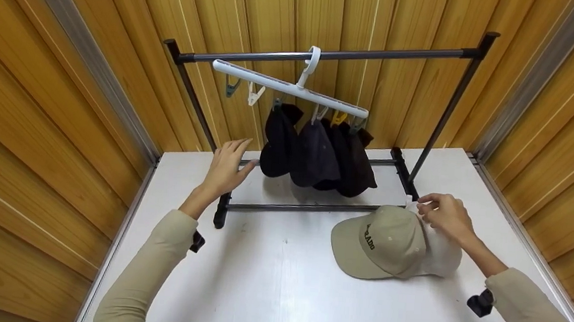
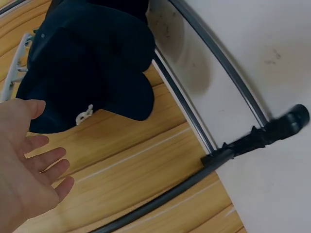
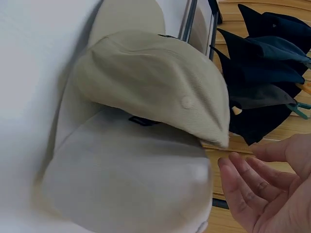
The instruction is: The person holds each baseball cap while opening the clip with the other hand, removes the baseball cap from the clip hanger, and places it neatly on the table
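Several dark caps (image 1: 316,155) hang by clips from a white clip hanger (image 1: 292,88). My left hand (image 1: 227,164) is just left of them, its fingers spread and holding nothing; in the left wrist view the nearest dark cap (image 2: 92,68) lies beyond the thumb. On the white table at the right, a beige cap (image 1: 395,239) with dark lettering overlaps a white cap (image 1: 443,250). My right hand (image 1: 446,215) hovers at the far edge of these two, fingers loosely bent. The right wrist view shows those fingers beside the beige cap (image 3: 155,82) with nothing between them.
A black rack (image 1: 390,53) carries the hanger on its top bar; its lower bar (image 1: 304,207) and feet stand on the white table (image 1: 278,281). Two unused clips (image 1: 255,95) dangle at the hanger's raised left end. Wood-patterned walls enclose the back and sides.
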The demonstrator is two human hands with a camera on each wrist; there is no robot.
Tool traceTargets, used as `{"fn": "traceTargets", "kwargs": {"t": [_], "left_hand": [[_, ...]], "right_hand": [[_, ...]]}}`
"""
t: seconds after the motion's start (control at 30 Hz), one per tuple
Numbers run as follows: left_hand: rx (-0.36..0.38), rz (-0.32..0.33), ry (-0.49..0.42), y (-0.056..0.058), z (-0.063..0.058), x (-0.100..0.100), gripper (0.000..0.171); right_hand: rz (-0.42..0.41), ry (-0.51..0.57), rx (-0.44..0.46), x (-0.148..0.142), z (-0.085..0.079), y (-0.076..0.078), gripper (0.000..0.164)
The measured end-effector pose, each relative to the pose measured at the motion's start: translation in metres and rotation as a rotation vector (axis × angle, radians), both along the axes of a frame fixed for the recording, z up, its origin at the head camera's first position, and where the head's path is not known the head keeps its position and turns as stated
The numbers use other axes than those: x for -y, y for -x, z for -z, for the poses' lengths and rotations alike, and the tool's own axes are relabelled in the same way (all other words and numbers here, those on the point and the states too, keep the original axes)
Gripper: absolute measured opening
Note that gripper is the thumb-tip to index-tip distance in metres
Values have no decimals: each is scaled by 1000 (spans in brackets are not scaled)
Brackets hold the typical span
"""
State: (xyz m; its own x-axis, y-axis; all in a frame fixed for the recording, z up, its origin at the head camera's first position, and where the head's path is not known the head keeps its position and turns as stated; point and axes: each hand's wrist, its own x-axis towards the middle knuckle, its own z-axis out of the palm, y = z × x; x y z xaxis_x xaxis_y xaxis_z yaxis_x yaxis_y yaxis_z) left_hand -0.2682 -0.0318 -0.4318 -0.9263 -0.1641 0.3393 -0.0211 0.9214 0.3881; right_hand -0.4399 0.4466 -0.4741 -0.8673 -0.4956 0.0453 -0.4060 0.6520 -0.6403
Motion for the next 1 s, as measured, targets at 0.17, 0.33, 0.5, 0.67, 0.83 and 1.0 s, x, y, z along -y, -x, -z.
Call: {"fn": "traceTargets", "kwargs": {"t": [0.17,0.33,0.5,0.67,0.83,1.0], "left_hand": [[-88,35,12,25,-19,-22,56],[-109,-1,-8,51,-39,-41,60],[-58,-80,-103,66,-58,-48,65],[-36,-81,-233,80,-65,-52,70],[-51,-51,-356,94,-65,-56,72],[-67,-79,-470,99,-66,-60,72]], "right_hand": [[-49,25,-24,17,-14,0,26],[-82,22,-49,35,-22,-2,25],[-106,28,-50,55,-27,-5,25],[-126,34,-54,69,-33,-8,23],[-135,56,-48,82,-36,-9,24],[-167,74,-48,98,-40,-13,25]]}}
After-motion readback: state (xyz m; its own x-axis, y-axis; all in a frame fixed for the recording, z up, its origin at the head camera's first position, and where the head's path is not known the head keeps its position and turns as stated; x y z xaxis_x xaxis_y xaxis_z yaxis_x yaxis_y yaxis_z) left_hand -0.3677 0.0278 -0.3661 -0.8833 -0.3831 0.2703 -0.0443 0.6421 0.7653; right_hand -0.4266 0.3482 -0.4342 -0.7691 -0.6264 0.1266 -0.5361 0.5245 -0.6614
